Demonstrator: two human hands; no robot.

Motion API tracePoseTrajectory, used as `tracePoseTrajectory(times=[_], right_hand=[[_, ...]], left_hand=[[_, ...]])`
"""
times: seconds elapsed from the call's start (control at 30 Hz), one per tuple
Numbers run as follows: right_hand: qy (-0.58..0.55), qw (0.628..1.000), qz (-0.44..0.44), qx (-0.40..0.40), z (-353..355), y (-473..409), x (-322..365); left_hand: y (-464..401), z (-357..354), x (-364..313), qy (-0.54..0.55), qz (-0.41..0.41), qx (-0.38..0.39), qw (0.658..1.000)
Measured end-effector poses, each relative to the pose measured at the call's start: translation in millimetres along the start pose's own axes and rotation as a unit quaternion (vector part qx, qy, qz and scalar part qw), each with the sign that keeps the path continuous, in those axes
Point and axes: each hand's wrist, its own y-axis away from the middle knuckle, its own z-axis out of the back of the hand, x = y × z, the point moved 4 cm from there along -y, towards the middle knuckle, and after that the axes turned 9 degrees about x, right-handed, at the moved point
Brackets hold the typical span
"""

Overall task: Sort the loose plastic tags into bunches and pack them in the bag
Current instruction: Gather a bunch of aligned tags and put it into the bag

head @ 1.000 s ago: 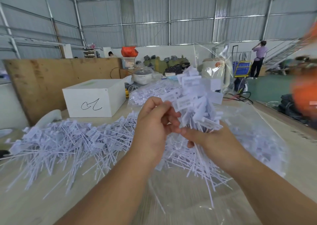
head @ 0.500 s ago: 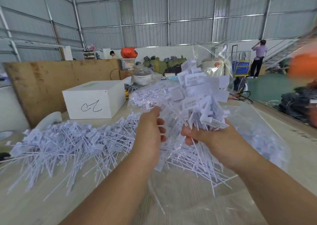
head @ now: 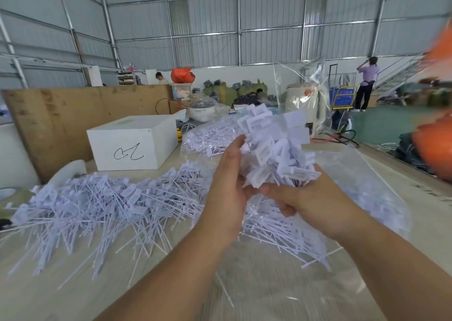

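Head view, loose heap: left of your fingers a wide spread of loose plastic tags [head: 102, 205] lies unsorted on the table [head: 61, 293]; this looks like the bulk of what is left.
White box: behind that heap, a white box [head: 133, 144] with a scribble on its front stands on the table, apart from the work.
Left hand: your left hand [head: 226, 188] stands edge-on against the bunch, fingers [head: 234, 149] nearly straight, steadying the tag heads and not gripping them.
Bunch in hand: between your two hands one bunch [head: 274, 154] stands heads-up, tails hanging below; judged gathered but not yet packed.
Right hand: your right hand [head: 310, 201] has its fingers curled round the stems of that bunch, just beside your left palm.
Bag: under and to the right of your fingers the clear bag [head: 367, 198] lies open on the table, some tags visible through it, so packing has begun.
Filled bag behind: beyond your fingers another clear bag of tags [head: 210, 134] lies on the table, seemingly done.
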Motion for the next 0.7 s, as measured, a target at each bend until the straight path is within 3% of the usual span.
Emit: tracePoseTrajectory(times=[0.1,0.2,0.27,0.33,0.37,0.43,0.5,0.57,0.63,0.7], right_hand=[[-0.008,1.0,-0.004,-0.014,12.1,2.3,3.4],[0.018,1.0,0.013,0.001,20.8,5.6,12.5],[0.028,0.999,0.014,-0.004,27.2,6.5,13.4],[0.017,0.999,0.002,-0.032,35.8,6.9,8.8],[0.011,0.999,-0.002,-0.038,38.6,6.8,7.2],[0.015,1.0,-0.009,-0.024,40.8,7.7,5.5],[0.036,0.999,-0.028,0.017,39.6,9.6,7.0],[0.05,0.996,-0.045,0.065,36.9,11.5,9.2],[0.069,0.992,-0.054,0.094,35.7,12.3,9.5],[0.077,0.99,-0.058,0.107,36.3,13.6,9.6]], left_hand=[[1.1,-1.4,7.5,-0.002,0.07,-0.032,0.997],[-0.1,-5.4,21.1,-0.134,0.176,-0.019,0.975],[0.6,0.6,23.7,-0.21,0.169,-0.02,0.963],[3.1,9.2,20.0,-0.339,0.108,0.013,0.934],[5.9,9.0,18.4,-0.426,0.093,0.049,0.899],[10.8,8.6,26.0,-0.59,0.099,0.13,0.791],[13.1,7.0,35.3,-0.695,0.111,0.178,0.688],[14.2,4.0,35.5,-0.761,0.085,0.183,0.616],[13.2,3.8,29.0,-0.778,0.05,0.158,0.606],[11.5,9.2,21.7,-0.741,0.028,0.109,0.662]])
